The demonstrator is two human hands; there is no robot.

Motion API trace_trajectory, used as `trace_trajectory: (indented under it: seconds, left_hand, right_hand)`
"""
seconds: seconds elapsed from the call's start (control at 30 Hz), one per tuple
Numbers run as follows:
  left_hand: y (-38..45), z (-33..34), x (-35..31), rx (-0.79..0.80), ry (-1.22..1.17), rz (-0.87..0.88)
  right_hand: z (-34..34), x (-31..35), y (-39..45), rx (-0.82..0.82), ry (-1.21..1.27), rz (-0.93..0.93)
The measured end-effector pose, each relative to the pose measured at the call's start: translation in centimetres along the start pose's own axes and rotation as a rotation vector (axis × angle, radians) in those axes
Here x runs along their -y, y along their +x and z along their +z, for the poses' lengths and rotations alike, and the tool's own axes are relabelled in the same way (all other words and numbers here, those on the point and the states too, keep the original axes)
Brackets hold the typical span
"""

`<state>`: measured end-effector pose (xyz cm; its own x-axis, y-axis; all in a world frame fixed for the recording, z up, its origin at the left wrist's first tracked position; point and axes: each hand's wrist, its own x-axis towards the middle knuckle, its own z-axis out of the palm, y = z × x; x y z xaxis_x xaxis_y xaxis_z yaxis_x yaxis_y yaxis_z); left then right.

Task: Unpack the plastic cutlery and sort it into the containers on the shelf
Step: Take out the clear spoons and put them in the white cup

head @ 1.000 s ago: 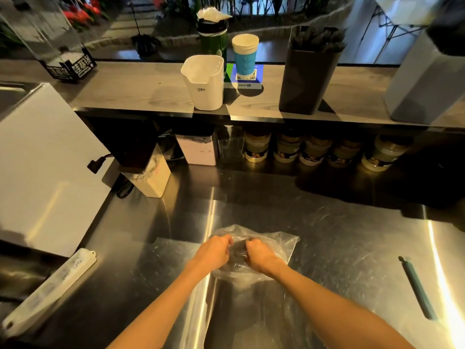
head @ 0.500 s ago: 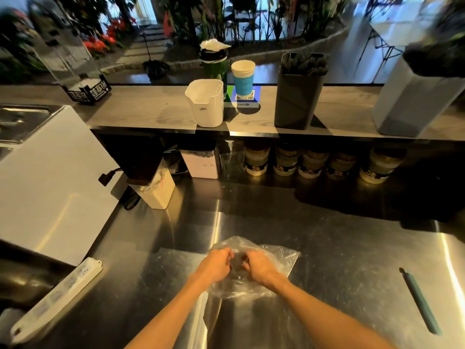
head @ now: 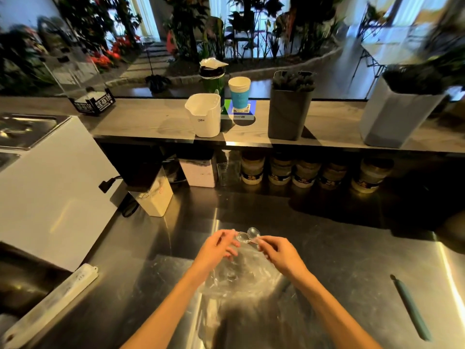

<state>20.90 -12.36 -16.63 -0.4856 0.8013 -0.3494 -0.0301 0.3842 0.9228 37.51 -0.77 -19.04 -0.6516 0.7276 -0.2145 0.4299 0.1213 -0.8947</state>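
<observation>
Steel counter [head: 327, 248] under our hands; wooden shelf [head: 151, 122] behind carries white container [head: 205, 114], grey container [head: 288, 114]. Teal pen [head: 410, 308] far right. Right hand [head: 279, 253] pinches clear spoons [head: 247, 235]; left hand [head: 217, 248] fingers loose, touching them above plastic bag [head: 241, 275].

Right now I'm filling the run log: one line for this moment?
stage: unpacking | right hand: pinches clear plastic spoons | left hand: touches spoons | plastic bag: on steel counter
</observation>
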Motion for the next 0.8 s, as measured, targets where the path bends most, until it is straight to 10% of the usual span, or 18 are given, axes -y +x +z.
trace_trajectory:
  seconds: [0.8]
  left_hand:
    - [3.3,-6.0,-15.4,-0.098,0.018,0.4]
  right_hand:
    - [-5.4,16.9,5.4,0.1,-0.322,-0.434]
